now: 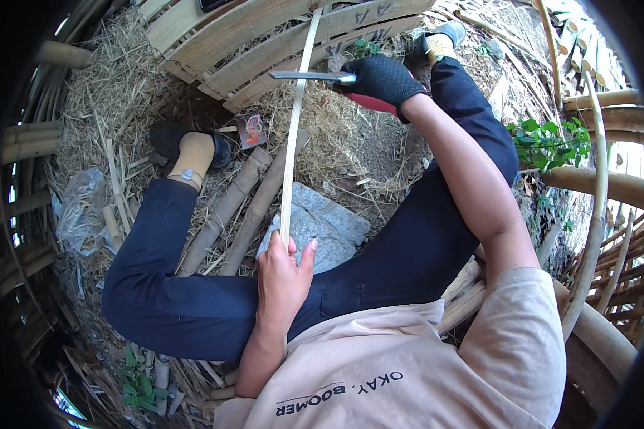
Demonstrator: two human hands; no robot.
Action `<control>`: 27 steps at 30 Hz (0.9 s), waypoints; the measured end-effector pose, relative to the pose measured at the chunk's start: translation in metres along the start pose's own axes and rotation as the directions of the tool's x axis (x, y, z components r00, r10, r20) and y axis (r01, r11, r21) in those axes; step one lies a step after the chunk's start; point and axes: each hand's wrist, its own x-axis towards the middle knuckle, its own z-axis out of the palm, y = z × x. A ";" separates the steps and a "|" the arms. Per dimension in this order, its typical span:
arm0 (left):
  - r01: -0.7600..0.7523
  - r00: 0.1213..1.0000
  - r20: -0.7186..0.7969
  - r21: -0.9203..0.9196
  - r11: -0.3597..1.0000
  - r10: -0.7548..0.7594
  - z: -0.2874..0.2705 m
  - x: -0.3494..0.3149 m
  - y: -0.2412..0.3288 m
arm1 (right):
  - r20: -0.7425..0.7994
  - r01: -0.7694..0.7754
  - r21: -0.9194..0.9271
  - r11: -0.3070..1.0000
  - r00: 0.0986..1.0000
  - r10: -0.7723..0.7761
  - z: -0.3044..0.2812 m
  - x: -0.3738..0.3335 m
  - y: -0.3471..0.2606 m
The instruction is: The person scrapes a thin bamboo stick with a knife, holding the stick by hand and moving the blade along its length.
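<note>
A thin, pale bamboo strip (293,136) runs up the frame's centre. The bare left hand (283,275) grips its lower end; the gloved right hand (383,79) clasps a knife (308,75) against it.

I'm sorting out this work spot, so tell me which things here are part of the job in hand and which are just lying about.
In use:
- bamboo strip, gripped by the bare left hand
- knife, blade against the strip, held by the gloved right hand

Lying about:
- grey stone
- two bamboo poles
- plastic bag
- small printed packet
- slatted bamboo panel
- straw
</note>
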 end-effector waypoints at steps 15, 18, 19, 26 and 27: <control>-0.029 0.999 -0.017 -0.007 1.000 0.029 0.001 0.000 -0.001 | 0.104 0.038 -0.124 0.992 0.994 -0.025 0.006 -0.011 -0.039; -0.040 0.999 -0.022 -0.027 0.999 0.039 0.002 0.000 -0.003 | 0.082 0.038 -0.106 0.994 0.996 -0.029 0.009 -0.008 -0.037; -0.035 0.999 -0.015 -0.028 0.999 0.034 0.002 0.000 -0.003 | 0.066 0.035 -0.100 0.994 0.997 -0.028 0.010 -0.008 -0.036; -0.011 1.000 0.012 -0.051 0.999 0.012 0.000 -0.001 0.002 | -0.069 -0.059 -0.083 0.995 0.996 0.053 0.012 0.009 0.015; -0.008 1.000 0.005 -0.046 0.999 0.009 0.000 -0.001 0.001 | -0.079 -0.064 -0.090 0.994 0.995 0.057 0.013 0.008 0.015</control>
